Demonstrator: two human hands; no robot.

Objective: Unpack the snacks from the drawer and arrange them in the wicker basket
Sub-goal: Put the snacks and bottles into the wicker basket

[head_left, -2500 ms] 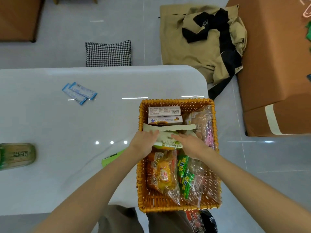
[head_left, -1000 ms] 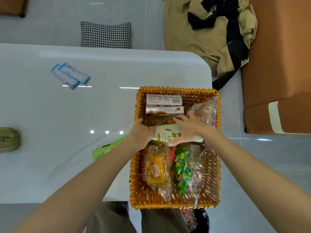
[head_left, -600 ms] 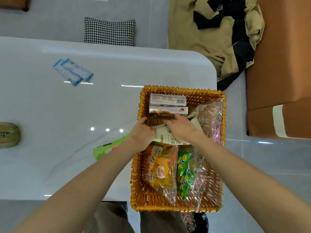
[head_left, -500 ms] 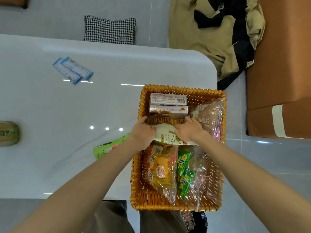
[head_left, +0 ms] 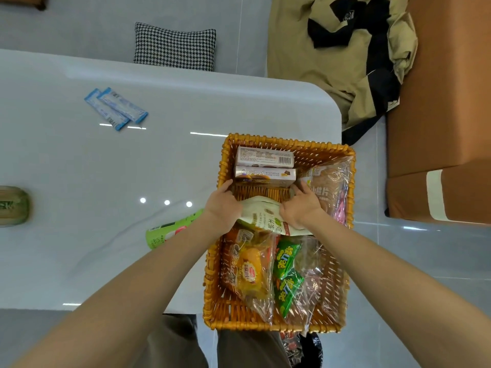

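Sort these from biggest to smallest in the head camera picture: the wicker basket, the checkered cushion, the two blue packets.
1. Orange woven wicker basket.
2. Black-and-white checkered fabric cushion, farther away, so its true size is unsure.
3. Pair of flat blue packets.

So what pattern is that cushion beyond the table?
Black-and-white houndstooth cushion, clearest in the head view.

Only gap, seemingly: basket floor [head_left: 261,193] between boxes [head_left: 265,174] and pouch [head_left: 268,217]
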